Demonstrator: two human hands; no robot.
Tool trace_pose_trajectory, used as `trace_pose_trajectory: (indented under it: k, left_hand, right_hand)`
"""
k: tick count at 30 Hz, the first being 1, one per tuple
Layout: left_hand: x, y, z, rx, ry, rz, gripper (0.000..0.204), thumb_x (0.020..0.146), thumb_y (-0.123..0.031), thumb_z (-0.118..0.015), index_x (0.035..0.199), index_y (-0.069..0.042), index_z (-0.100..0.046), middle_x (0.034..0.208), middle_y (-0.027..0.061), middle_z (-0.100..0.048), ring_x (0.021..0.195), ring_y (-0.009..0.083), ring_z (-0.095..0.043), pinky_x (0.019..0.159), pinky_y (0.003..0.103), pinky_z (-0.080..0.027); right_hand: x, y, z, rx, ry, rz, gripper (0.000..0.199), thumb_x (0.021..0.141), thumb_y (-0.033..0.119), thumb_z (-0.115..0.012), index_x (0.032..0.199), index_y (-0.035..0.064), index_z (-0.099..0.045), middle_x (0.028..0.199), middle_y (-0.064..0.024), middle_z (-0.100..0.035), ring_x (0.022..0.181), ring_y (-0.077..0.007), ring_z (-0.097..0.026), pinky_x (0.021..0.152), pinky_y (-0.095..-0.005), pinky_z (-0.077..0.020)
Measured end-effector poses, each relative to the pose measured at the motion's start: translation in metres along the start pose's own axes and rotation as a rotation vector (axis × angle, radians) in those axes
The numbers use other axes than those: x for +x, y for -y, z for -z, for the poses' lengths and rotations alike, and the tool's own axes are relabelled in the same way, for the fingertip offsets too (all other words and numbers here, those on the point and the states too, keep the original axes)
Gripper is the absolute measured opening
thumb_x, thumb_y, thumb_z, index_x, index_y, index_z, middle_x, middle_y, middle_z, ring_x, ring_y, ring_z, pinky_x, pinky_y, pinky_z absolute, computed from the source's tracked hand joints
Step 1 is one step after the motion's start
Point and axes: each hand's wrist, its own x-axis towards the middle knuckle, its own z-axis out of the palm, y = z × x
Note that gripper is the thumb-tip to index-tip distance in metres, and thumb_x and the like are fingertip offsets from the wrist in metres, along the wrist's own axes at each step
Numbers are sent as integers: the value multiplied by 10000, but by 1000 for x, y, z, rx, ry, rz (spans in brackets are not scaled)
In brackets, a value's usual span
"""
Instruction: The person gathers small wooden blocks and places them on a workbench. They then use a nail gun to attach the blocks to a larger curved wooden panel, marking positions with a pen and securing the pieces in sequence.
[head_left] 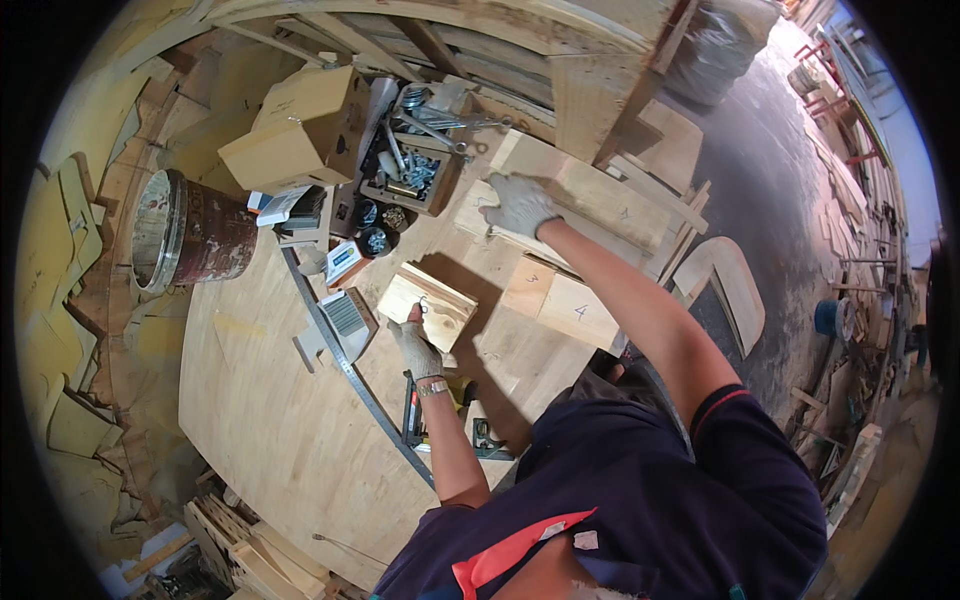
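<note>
My left hand [418, 350], in a pale work glove, grips the near edge of a short wooden board [428, 308], with the thumb on top. The board looks raised and casts a dark shadow on the plywood table [260, 390]. My right hand [522, 204], also gloved, rests farther off on the left end of a stack of light boards [610, 205]. Its fingers are apart, and nothing shows in its grasp. Between me and that stack lie two square-cut wooden pieces [562, 300] with pencil marks.
A long metal ruler [345, 365] crosses the table left of my left hand. Beyond it stand a small box of staples [348, 318], an open cardboard box [300, 130], a stained bucket [190, 235] and a wooden tray of hardware [408, 178]. A nail gun [455, 392] lies by my left forearm.
</note>
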Motion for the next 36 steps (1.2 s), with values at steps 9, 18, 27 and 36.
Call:
trace_pose_trajectory:
  k: [9, 18, 27, 36]
  left_hand:
    - [-4, 1, 6, -19, -72, 61, 762, 926, -86, -752, 1564, -78, -337, 1426, 103, -566, 1269, 252, -592, 1064, 401, -506]
    - [-4, 5, 6, -22, -54, 51, 722, 925, -141, -765, 1530, -100, -374, 1393, 80, -581, 1242, 239, -597, 1034, 411, -517]
    - [3, -17, -4, 72, 67, 30, 738, 898, -46, -753, 1533, -59, -378, 1388, 118, -586, 1216, 236, -620, 1022, 365, -531]
    - [95, -46, -104, 1077, 642, -211, 1001, 708, -229, -952, 1518, 27, -422, 1286, 220, -657, 1167, 284, -655, 966, 386, -536]
  right_hand:
    - [73, 24, -32, -248, 434, -189, 745, 685, 607, -825, 1147, 24, -775, 1161, -213, -756, 1091, -373, -727, 923, -479, -581]
    - [35, 75, -51, -81, 403, -221, 870, 647, 606, -887, 1217, -17, -680, 1179, -255, -726, 1109, -364, -720, 958, -454, -572]
    - [-35, 68, -12, 426, 23, -273, 731, 752, 521, -846, 1161, -52, -651, 1067, -294, -719, 989, -427, -718, 882, -470, -566]
    - [-189, -18, 34, 1014, -148, -525, 611, 819, 327, -875, 1263, -20, -641, 1113, -76, -707, 973, -135, -649, 825, -300, -533]
